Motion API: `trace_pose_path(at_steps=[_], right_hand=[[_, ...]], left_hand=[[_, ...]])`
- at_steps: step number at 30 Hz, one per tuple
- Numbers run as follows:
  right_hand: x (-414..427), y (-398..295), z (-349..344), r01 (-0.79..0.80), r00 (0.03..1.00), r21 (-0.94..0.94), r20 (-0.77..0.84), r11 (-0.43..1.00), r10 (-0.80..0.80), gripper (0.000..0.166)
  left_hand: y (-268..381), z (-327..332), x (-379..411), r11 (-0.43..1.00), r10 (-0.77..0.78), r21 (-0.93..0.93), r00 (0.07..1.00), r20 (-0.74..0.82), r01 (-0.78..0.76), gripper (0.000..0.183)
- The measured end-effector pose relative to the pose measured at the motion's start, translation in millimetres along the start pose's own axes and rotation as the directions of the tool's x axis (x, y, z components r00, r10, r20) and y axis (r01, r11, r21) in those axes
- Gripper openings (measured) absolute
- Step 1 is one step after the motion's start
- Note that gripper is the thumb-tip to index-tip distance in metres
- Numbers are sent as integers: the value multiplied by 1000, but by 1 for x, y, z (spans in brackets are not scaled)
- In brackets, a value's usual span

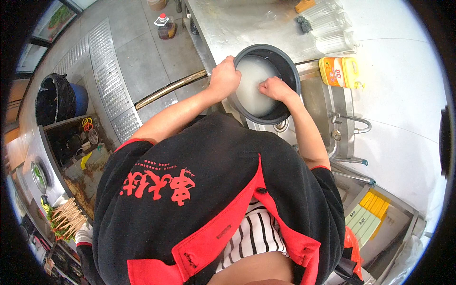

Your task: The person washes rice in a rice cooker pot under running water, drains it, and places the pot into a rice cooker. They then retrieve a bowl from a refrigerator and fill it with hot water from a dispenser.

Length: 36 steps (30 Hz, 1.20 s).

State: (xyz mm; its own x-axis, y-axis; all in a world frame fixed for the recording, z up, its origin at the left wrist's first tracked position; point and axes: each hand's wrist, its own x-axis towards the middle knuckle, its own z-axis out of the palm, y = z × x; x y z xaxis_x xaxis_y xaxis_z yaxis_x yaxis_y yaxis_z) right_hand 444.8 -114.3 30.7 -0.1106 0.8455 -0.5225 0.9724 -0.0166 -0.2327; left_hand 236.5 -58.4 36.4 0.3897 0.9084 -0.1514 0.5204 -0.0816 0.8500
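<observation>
A dark rice-cooker inner pot [293, 67] sits at the edge of the stainless-steel sink [313, 107], overlapping the counter. Cloudy whitish water [254, 73] fills its lower part; what lies beneath the surface is hidden. My left hand [226, 79] grips the pot's left rim, thumb toward the inside. Inside the pot, my right hand [276, 89] is at the water with curled fingers. Its fingertips are turned away from view, so I cannot tell whether anything is held in them.
Right of the pot stand a yellow detergent jug [338, 72] and a faucet [356, 121]. Glass mugs [329, 26] and a scouring pad [304, 24] lie on the steel counter [245, 21]. A lined bin [62, 98] stands left. Behind, another person's gloved hand [84, 233] is near skewers [69, 217].
</observation>
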Motion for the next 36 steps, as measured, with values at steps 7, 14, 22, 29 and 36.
trace_pose_path(at_steps=[7,14,22,29,36], right_hand=[[1,-2,-4,-20,999,-42,47,999,22,23],[2,5,1,34,999,-37,10,999,-34,23],[3,4,0,26,999,-17,36,1000,-25,22],[0,6,-1,55,995,11,-82,998,-54,22],[6,6,-1,-143,986,-160,-104,977,128,37]], left_hand=[[0,0,1,1000,-8,0,1000,3,8,32],[0,0,1,1000,-9,10,1000,12,9,31],[1,-1,0,1000,-17,10,1000,15,17,31],[-1,0,1,1000,16,2,1000,13,-16,30],[3,-1,-1,1000,-15,8,1000,19,15,31]])
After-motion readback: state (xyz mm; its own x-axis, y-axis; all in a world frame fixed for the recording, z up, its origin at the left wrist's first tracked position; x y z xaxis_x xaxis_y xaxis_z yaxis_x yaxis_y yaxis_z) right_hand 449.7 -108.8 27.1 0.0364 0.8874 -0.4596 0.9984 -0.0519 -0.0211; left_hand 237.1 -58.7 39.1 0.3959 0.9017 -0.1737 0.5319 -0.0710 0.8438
